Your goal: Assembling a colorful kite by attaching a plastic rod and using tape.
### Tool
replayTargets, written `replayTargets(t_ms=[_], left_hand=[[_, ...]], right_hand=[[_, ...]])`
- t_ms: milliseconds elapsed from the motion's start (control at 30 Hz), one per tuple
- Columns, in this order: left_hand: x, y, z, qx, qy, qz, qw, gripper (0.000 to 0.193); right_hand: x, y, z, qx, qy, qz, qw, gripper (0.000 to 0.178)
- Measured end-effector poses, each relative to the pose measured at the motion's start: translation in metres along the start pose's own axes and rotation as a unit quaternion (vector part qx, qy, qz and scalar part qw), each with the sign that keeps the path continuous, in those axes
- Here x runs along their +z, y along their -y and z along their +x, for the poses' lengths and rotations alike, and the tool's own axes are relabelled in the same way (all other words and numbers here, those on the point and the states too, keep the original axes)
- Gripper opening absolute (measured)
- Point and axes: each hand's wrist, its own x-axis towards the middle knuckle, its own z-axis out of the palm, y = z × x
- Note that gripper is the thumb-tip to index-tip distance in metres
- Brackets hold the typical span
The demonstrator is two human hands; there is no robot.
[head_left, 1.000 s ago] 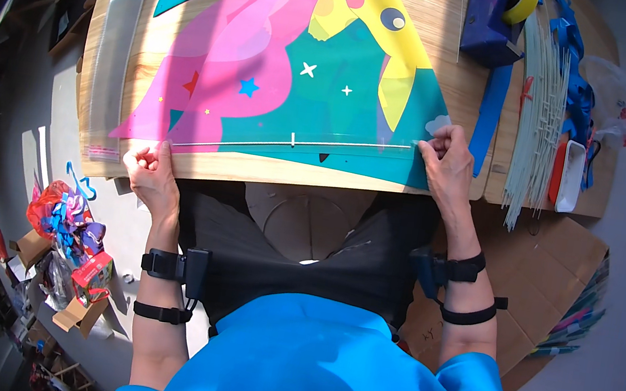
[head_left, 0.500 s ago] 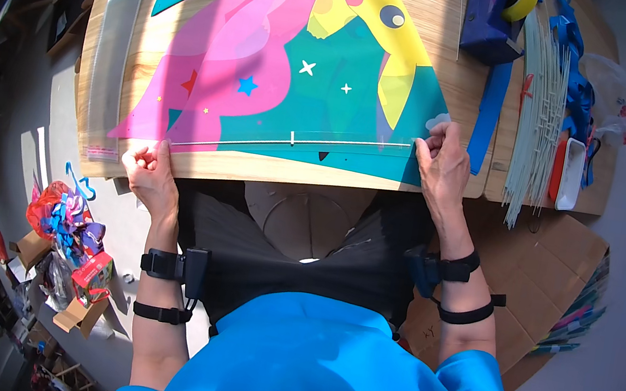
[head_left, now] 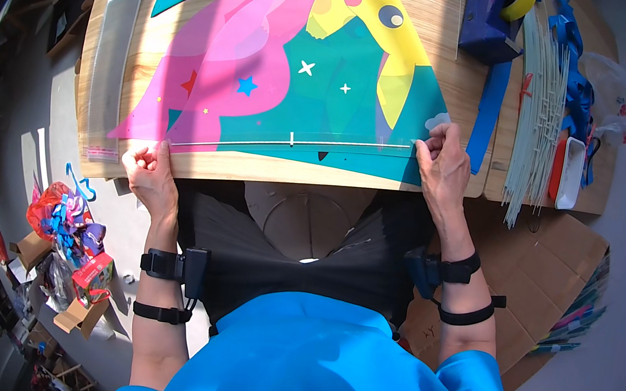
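Note:
A printed kite [head_left: 343, 106] in teal, pink and yellow lies flat on the wooden table, its lower edge close to the table's front. Along that edge runs a thin white rod [head_left: 256, 139] with a small white piece [head_left: 292, 139] near its middle. My left hand [head_left: 150, 174] has its fingers curled and pinched at the rod's left end, over the table edge. At the other end, by the kite's right corner, my right hand [head_left: 444, 165] is closed with thumb and forefinger on the rod. Both fingertips partly hide the rod's ends.
Right of the kite stand a dark blue tape dispenser [head_left: 489, 27] with yellow tape, a blue strip [head_left: 491, 117], a bundle of pale rods [head_left: 534, 132] and a white tray [head_left: 570, 175]. Clear plastic sleeves [head_left: 118, 42] lie left. Cardboard [head_left: 528, 287] is below, right.

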Motion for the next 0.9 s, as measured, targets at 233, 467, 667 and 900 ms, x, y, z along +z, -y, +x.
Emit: replayTargets(t_ms=[233, 467, 667, 900], left_hand=[[0.0002, -0.0003, -0.0004, 0.002, 0.001, -0.015, 1.000, 0.032], [-0.0005, 0.0000, 0.0001, -0.019, 0.008, -0.004, 1.000, 0.032], [0.0006, 0.0049, 0.0012, 0.000, 0.007, 0.002, 1.000, 0.032], [-0.0009, -0.0010, 0.0002, 0.010, 0.009, -0.003, 1.000, 0.032]], right_hand=[[0.0002, -0.0008, -0.0003, -0.006, 0.002, 0.003, 1.000, 0.027], [0.0002, -0.0012, -0.0010, -0.016, 0.004, 0.014, 1.000, 0.027], [0.0011, -0.0006, -0.0030, -0.022, -0.001, 0.036, 0.999, 0.026], [0.0051, -0.0034, -0.0061, -0.030, -0.019, 0.061, 0.997, 0.027]])
